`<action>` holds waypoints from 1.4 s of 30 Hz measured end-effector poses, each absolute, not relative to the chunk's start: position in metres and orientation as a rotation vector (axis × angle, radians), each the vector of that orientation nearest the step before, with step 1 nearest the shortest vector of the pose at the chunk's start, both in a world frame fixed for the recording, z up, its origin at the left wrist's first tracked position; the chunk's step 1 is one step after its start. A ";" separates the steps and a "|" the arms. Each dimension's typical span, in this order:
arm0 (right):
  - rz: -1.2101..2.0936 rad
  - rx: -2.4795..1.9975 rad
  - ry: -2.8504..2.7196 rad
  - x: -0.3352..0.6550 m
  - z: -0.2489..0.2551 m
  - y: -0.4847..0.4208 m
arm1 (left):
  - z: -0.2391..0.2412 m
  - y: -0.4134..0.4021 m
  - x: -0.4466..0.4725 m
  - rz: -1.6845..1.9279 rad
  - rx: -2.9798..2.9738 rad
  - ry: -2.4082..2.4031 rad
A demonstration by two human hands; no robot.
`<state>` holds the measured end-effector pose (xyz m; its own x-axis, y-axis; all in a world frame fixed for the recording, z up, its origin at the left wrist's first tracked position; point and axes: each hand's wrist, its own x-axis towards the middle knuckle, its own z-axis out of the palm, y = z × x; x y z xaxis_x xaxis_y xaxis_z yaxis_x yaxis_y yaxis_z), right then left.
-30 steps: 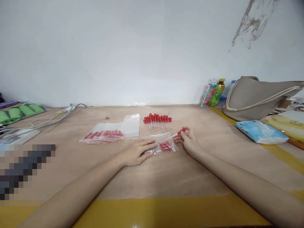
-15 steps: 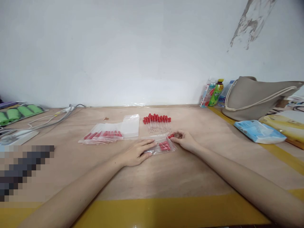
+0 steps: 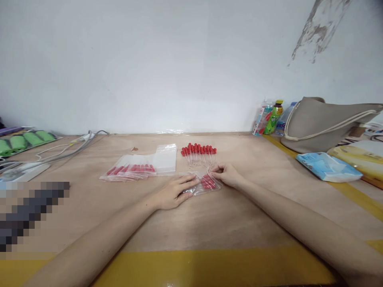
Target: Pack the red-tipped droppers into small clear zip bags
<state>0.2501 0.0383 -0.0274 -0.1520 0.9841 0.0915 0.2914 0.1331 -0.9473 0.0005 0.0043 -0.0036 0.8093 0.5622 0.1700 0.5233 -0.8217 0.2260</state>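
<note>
A clear zip bag (image 3: 196, 190) lies flat on the table, with several red-bulbed droppers (image 3: 208, 182) inside near its right end. My left hand (image 3: 173, 192) rests on the bag's left part, fingers stretched out flat and pressing it down. At the upper right edge of the bag, my right hand (image 3: 225, 174) is closed in a pinch on the plastic, its fingertips close to a red bulb. Just behind the bag, a row of loose droppers (image 3: 199, 149) lies with red bulbs pointing away and thin clear stems toward me.
Left of the bag are overlapping filled bags (image 3: 128, 169) and a stack of flat clear bags (image 3: 166, 159). Bottles (image 3: 273, 117), a grey bag (image 3: 317, 123) and a blue packet (image 3: 329, 166) stand at the right. Cables (image 3: 72, 147) and green rolls (image 3: 26, 141) are far left.
The red dropper bulb at my right fingertips has moved left into the bag with the others. My right hand has shifted slightly left; my left hand stays flat on the bag.
</note>
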 end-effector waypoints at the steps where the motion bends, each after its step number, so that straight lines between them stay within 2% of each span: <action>1: 1.052 -1.249 -1.624 0.249 -0.028 0.038 | -0.004 0.004 0.001 0.342 2.826 0.854; 9: 0.834 -1.342 -1.690 0.250 -0.018 0.032 | -0.002 0.003 0.001 0.322 2.840 0.864; 17: 1.103 -1.404 -1.303 0.244 -0.016 0.031 | -0.003 0.004 0.001 0.320 2.824 0.875; 23: 0.861 -1.419 -1.362 0.252 -0.022 0.031 | -0.002 0.003 0.002 0.339 2.810 0.864; 27: 1.050 -1.323 -1.349 0.249 -0.025 0.028 | -0.002 0.004 0.003 0.344 2.815 0.822; 31: 1.177 -1.420 -1.317 0.252 -0.021 0.032 | -0.004 0.006 0.002 0.364 2.826 0.791; 37: 0.585 -1.648 -1.427 0.273 -0.014 0.070 | -0.007 0.008 0.001 0.367 2.820 0.786; 42: 0.455 -1.821 -1.455 0.271 -0.012 0.106 | -0.005 0.007 0.001 0.356 2.828 0.784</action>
